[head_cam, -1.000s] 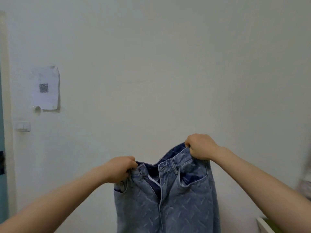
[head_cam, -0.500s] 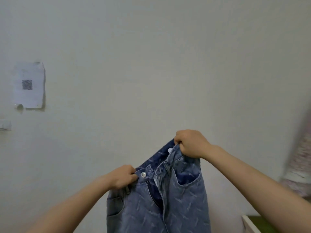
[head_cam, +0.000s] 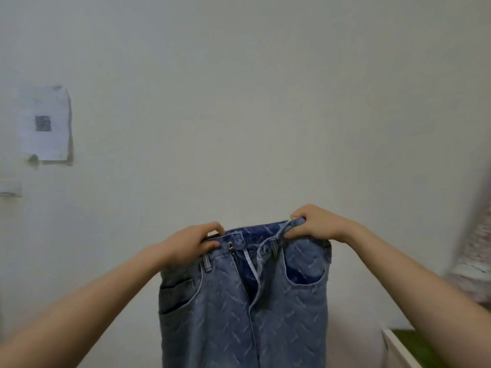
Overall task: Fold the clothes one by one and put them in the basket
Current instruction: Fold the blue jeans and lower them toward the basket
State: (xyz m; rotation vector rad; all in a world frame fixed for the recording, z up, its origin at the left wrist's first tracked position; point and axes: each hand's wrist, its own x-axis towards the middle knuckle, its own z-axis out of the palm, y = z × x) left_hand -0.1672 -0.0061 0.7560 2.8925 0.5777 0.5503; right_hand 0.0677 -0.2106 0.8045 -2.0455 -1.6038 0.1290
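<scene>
A pair of light blue patterned jeans (head_cam: 279,309) hangs in the air in front of a pale wall, front side toward me, fly unzipped and button undone. My left hand (head_cam: 191,244) grips the waistband at its left end beside the metal button. My right hand (head_cam: 316,225) grips the waistband at the right end, slightly higher. The legs of the jeans run out of view below. No basket is in view.
A paper sheet (head_cam: 46,123) with a square code is stuck on the wall at left, above a white switch (head_cam: 9,188). A white edge with a green surface (head_cam: 403,346) shows at bottom right. A blurred pinkish fabric (head_cam: 475,251) hangs at the right border.
My hands have levelled out and moved apart, spreading the waistband flatter; before, my right hand was clearly higher. The view swung back to the left.
</scene>
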